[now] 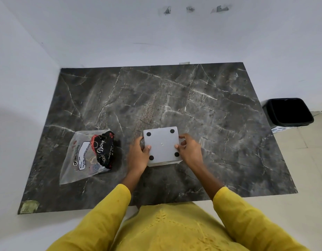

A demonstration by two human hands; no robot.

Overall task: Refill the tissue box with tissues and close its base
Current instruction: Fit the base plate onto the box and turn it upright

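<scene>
While it lies upside down near the front middle of the dark, white-veined marble table [192, 98], the square tissue box [162, 144] shows a smooth, matte pale-grey base with four round black feet at its corners; the left hand [138, 156] clasps its left edge, thumb pressed on the base, and the right hand [190, 151] clamps the right edge, fingers curled around the side. Well to the left lies a crinkled clear plastic bag [80, 158], holding a glossy black-and-red tissue pack [103, 149]; yellow sleeves [109, 211] cover both forearms.
</scene>
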